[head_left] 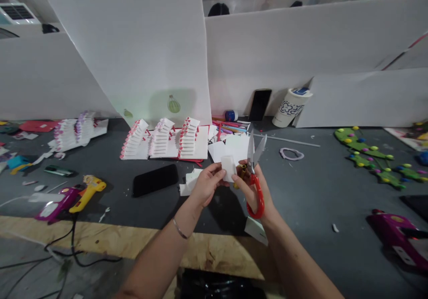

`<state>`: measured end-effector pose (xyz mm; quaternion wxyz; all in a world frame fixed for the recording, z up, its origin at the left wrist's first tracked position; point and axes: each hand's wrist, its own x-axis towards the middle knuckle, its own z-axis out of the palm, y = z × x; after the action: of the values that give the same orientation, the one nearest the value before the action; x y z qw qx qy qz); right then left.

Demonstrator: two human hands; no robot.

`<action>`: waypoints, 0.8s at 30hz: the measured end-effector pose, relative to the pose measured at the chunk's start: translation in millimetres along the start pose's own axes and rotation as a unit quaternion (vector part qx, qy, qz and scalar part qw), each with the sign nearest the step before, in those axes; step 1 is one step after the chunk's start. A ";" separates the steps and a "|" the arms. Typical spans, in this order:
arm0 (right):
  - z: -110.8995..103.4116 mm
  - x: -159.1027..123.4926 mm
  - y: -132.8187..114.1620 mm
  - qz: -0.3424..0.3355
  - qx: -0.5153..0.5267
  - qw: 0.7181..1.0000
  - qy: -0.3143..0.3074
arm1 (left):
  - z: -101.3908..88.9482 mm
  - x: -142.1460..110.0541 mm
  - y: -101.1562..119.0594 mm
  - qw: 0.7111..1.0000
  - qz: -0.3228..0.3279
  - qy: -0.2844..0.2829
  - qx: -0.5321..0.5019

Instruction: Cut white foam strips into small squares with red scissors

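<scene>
My left hand [210, 181] pinches a small white piece of paper [228, 167] by its left side. My right hand [256, 190] has a pair of red-handled scissors [257, 196] hooked on it, the blades parted and pointing away from me. Fingertips of that same hand also touch the paper's right edge. Beneath the hands lie loose white paper scraps [191, 181] on the dark tabletop. Just behind them are larger white sheets [236, 147]. A yellow object is partly hidden behind my right fingers, its kind unclear.
Folded white card pieces with red tips [160, 143] stand in rows behind a black phone [155, 180]. Left are a yellow glue gun [87, 193] and a purple device [58, 203]. A paper cup [290, 107] leans at the back; green decorated shapes [363, 145] lie right.
</scene>
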<state>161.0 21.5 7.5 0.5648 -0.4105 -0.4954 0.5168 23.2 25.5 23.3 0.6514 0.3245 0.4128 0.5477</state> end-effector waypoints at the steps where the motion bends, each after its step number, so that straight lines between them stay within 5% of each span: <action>1: -0.6 0.9 0.3 0.006 0.001 1.000 0.000 | 0.0 0.6 -1.3 1.000 0.007 0.011 0.007; 11: -8.1 11.0 -0.7 0.054 0.053 0.995 0.059 | -9.9 8.9 -4.1 0.988 0.071 0.130 0.038; 24: -14.9 17.0 -0.9 0.060 0.042 0.993 0.096 | -10.8 10.9 1.7 0.983 0.086 0.138 0.079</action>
<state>175.4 39.0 8.1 0.5943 -0.4629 -0.3911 0.5287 13.4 36.2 18.0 0.5109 0.3301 0.5115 0.6070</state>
